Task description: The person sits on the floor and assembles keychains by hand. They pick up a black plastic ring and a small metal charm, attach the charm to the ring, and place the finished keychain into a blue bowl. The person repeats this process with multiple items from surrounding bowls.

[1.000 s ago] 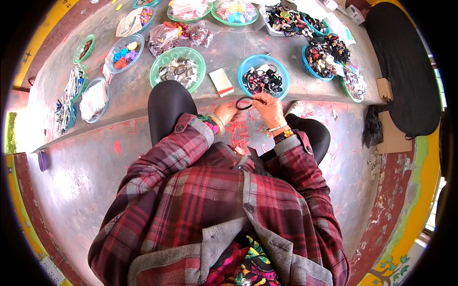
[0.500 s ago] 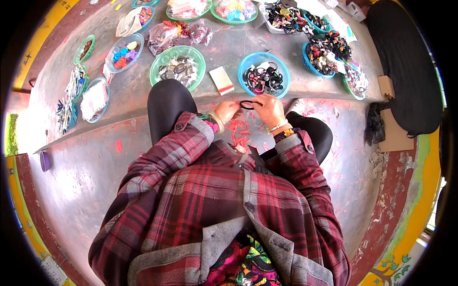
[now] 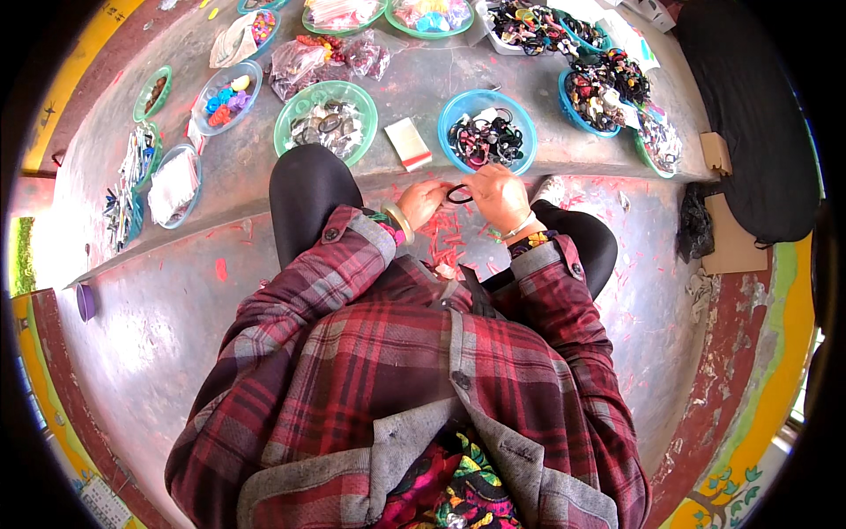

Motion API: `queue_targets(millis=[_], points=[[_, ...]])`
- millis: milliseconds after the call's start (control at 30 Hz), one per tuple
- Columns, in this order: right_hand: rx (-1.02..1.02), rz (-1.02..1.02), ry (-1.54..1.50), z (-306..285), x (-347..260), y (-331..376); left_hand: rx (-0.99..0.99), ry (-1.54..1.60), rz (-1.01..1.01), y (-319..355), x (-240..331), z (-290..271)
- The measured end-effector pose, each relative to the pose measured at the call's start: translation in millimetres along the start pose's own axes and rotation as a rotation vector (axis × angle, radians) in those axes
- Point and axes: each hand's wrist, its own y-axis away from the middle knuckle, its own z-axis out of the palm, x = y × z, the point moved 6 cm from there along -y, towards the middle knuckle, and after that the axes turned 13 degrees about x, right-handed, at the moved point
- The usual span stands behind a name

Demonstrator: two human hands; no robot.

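Note:
A black hair tie [image 3: 458, 202] stretches between my two hands above my lap. My right hand [image 3: 499, 196] pinches it from the right. On the other side, the closed fingers of my left hand [image 3: 420, 203] grip its left end; the fingertips are partly hidden. Just beyond my hands stands a blue basket [image 3: 532, 141] with black hair ties and small white pieces in it. To its left lies a cream pad with a red edge [image 3: 407, 144], and past that a green basket [image 3: 280, 128] holds dark ties and pale pieces.
More baskets line the raised ledge, among them a blue one [image 3: 564, 106] of mixed hair ties and a tray of white packets [image 3: 174, 187]. Plastic bags [image 3: 295, 69] lie behind. Red scraps [image 3: 443, 238] litter the floor below my hands. A black cushion-like shape [image 3: 749, 132] stands right.
The hair tie is tilted a little differently between my fingers, with a wider loop showing. My right hand has turned slightly and moved a little; the baskets stand as before.

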Motion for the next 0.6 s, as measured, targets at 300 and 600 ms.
queue_targets(millis=[300,600], points=[[-0.087,-0.069,0.033,6,-22,-1,-0.128,0.038,-0.012,1,-6,8],[-0.028,0.002,-0.122,9,-15,0,-0.147,0.395,-0.252,7,-7,14]])
